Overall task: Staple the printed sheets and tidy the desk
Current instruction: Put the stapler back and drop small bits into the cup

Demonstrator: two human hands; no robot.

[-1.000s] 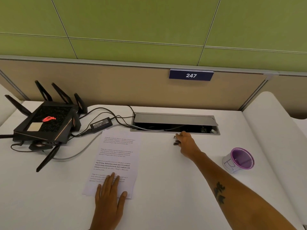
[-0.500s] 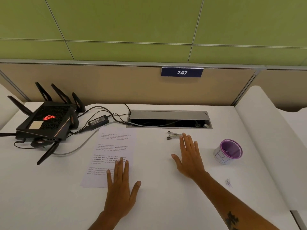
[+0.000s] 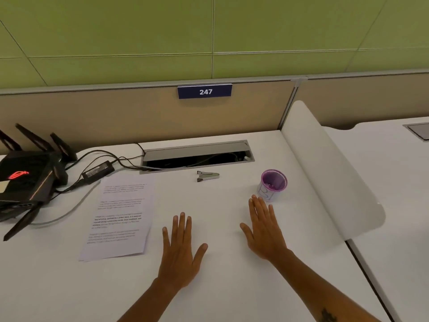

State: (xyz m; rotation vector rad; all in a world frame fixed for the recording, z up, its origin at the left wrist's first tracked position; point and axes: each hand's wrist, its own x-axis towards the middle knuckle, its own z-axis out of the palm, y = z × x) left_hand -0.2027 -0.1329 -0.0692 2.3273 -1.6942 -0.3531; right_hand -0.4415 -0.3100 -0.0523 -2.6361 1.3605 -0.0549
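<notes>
The printed sheets (image 3: 119,217) lie in a neat stack on the white desk (image 3: 220,287), left of centre. A small metal stapler (image 3: 207,176) rests near the open cable tray. My left hand (image 3: 181,249) lies flat on the desk with fingers straight, just right of the sheets and off them. My right hand (image 3: 264,228) also lies flat with straight fingers, its fingertips just short of the purple cup (image 3: 272,183). Neither hand holds anything.
A black router (image 3: 25,180) with antennas sits at far left, with a power brick (image 3: 98,171) and cables running into the open cable tray (image 3: 197,156). A white curved divider (image 3: 332,173) bounds the desk on the right. A beige partition stands behind.
My right hand left the stapler by the cable tray and drew back to lie flat near the cup. My left hand slid off the sheets to the right. The view shifted rightward.
</notes>
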